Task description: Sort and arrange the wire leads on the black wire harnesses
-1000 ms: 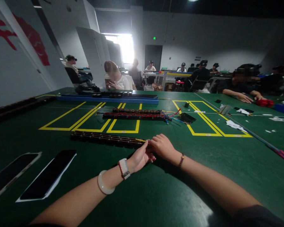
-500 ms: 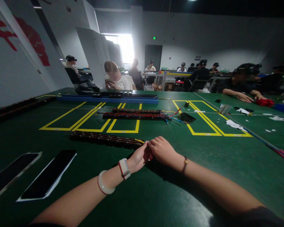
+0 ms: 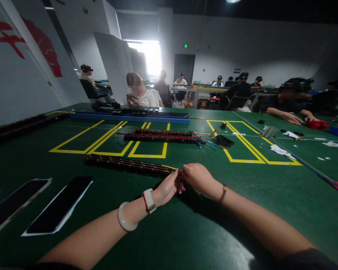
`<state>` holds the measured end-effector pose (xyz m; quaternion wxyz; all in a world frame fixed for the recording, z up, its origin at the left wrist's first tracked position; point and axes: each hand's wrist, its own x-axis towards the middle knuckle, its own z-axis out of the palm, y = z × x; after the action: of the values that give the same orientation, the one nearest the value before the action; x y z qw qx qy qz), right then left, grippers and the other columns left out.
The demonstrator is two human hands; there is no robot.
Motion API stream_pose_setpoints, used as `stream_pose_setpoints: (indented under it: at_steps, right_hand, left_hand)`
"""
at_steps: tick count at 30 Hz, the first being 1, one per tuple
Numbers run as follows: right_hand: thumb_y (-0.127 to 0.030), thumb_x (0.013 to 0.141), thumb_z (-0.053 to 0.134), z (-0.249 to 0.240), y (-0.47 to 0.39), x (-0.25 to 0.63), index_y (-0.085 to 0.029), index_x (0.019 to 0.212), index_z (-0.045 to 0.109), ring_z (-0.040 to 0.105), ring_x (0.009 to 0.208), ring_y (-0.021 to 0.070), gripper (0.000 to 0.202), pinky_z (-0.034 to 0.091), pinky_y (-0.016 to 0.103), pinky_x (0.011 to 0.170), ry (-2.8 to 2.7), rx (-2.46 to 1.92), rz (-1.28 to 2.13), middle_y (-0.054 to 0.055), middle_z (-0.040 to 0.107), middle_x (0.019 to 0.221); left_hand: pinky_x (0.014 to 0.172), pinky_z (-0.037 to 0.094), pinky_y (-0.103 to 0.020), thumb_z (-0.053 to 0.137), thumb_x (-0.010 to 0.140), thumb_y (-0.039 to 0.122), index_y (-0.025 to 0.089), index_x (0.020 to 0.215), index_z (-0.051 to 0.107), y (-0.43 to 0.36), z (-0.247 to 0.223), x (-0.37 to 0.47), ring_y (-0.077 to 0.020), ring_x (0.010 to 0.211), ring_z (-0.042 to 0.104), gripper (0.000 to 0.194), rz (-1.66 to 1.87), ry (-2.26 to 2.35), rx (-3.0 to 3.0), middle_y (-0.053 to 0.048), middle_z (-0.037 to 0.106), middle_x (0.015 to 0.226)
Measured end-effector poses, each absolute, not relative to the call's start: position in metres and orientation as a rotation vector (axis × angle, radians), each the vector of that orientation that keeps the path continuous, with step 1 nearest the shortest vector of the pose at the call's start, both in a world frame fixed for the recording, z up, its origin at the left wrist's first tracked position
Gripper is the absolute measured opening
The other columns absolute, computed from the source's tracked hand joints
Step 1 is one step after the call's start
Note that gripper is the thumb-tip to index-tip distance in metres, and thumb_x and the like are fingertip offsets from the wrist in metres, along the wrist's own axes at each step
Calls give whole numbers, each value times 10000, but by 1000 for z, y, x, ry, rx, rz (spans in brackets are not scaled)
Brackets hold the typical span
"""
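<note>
The left hand point(image 3: 167, 188) and the right hand point(image 3: 198, 179) meet with bent fingers beside the right end of a long dark strip point(image 3: 126, 164), which lies on the green surface point(image 3: 146, 240). A yellow wire point(image 3: 168, 167) reaches from this end toward the fingertips, but whether either hand is gripping it, I cannot tell.
</note>
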<state>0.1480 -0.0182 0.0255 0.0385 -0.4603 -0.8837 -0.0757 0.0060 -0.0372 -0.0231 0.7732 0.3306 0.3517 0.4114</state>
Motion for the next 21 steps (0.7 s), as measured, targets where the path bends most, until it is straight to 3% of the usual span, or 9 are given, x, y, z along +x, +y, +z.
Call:
stream_pose_setpoints:
  at_steps: [5,12,21]
  right_hand:
    - [-193,900,509,25,-4,156,-177,926,628,573,772,176,123,334,284,673,-2663,-1330,-333,66,631,821]
    - [-180,900,509,0,15,157,-180,1081,607,549,829,190,206,326,295,726,-2785,-1284,-342,70,616,887]
    - [-201,898,513,-11,16,156,-175,1074,608,520,815,200,202,328,307,729,-2819,-1189,-413,77,592,943]
  left_hand:
    - [561,400,-214,423,922,223,151,896,477,-41,-21,8,-83,559,543,93,877,785,778,-11,577,725]
    - [520,399,-213,361,948,276,154,903,424,-42,-16,6,-84,530,560,144,819,800,883,-76,637,828]
    - [478,377,-191,316,961,259,140,890,446,-46,-12,8,-74,491,538,190,845,843,867,-28,595,699]
